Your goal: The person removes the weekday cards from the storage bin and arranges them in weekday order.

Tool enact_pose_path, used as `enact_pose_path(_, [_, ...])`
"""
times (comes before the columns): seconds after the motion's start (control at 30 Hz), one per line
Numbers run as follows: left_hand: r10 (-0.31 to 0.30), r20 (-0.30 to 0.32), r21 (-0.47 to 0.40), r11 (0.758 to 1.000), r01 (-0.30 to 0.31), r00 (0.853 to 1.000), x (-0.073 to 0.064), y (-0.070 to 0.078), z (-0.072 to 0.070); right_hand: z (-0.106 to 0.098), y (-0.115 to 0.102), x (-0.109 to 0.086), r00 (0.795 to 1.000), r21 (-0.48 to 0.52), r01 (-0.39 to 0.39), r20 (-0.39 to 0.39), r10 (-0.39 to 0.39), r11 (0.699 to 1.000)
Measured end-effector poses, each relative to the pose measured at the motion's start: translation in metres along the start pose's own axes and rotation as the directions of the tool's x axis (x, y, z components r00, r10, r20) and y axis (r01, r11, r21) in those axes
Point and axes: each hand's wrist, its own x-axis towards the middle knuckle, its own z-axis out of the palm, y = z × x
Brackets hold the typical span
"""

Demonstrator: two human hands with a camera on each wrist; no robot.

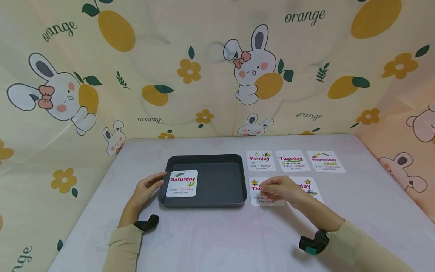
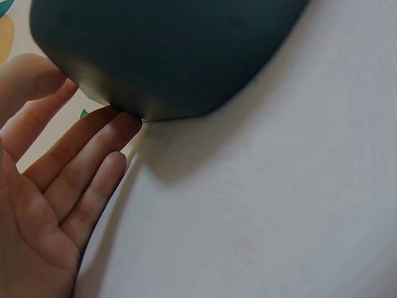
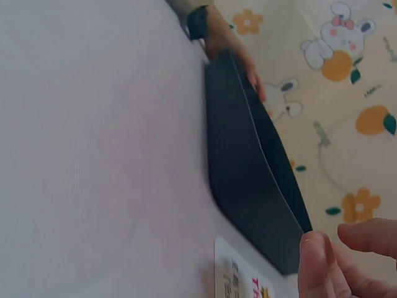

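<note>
A dark grey tray [image 1: 221, 185] rests on the table, with a "Saturday" card [image 1: 181, 184] lying inside at its left end. My left hand [image 1: 144, 190] touches the tray's left side, its fingertips against the outer wall in the left wrist view. To the right of the tray, my right hand [image 1: 284, 189] hovers over a card starting "Thu" [image 1: 255, 190] and partly hides it. Thumb and fingertips stand apart with nothing between them in the right wrist view. Under that hand and wrist, another card [image 1: 310, 184] shows only "day".
Behind the right hand, "Monday" [image 1: 261, 161], "Tuesday" [image 1: 293, 161] and "Wednesday" [image 1: 326, 162] cards form a row. A patterned cloth [image 1: 210, 37] with rabbits and oranges hangs behind the white table [image 1: 210, 238].
</note>
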Motion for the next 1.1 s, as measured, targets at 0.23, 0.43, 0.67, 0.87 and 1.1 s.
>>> enact_pose_path(0.23, [-0.008, 0.0, -0.001, 1.0, 0.008, 1.0, -0.001, 0.001, -0.001, 0.018, -0.009, 0.009, 0.998, 0.069, 0.02, 0.055, -0.024, 0.997])
enact_pose_path(0.43, [-0.016, -0.002, 0.014, 1.0, 0.016, 1.0, -0.002, 0.001, -0.002, 0.035, -0.019, 0.017, 0.996, 0.095, 0.018, 0.082, -0.026, 0.995])
enact_pose_path(0.67, [-0.009, 0.003, 0.007, 1.0, 0.009, 1.0, -0.001, 0.001, -0.002, 0.055, -0.03, 0.028, 0.995, 0.116, 0.02, 0.092, -0.031, 0.993])
enact_pose_path(0.87, [0.004, 0.002, -0.001, 1.0, -0.004, 1.0, 0.0, 0.0, -0.002, 0.07, -0.038, 0.039, 0.993, 0.137, 0.025, 0.107, -0.04, 0.99])
enact_pose_path(1.1, [0.014, 0.006, -0.024, 1.0, -0.014, 1.0, 0.002, -0.001, -0.002, 0.083, -0.045, 0.049, 0.993, 0.163, 0.021, 0.109, -0.039, 0.986])
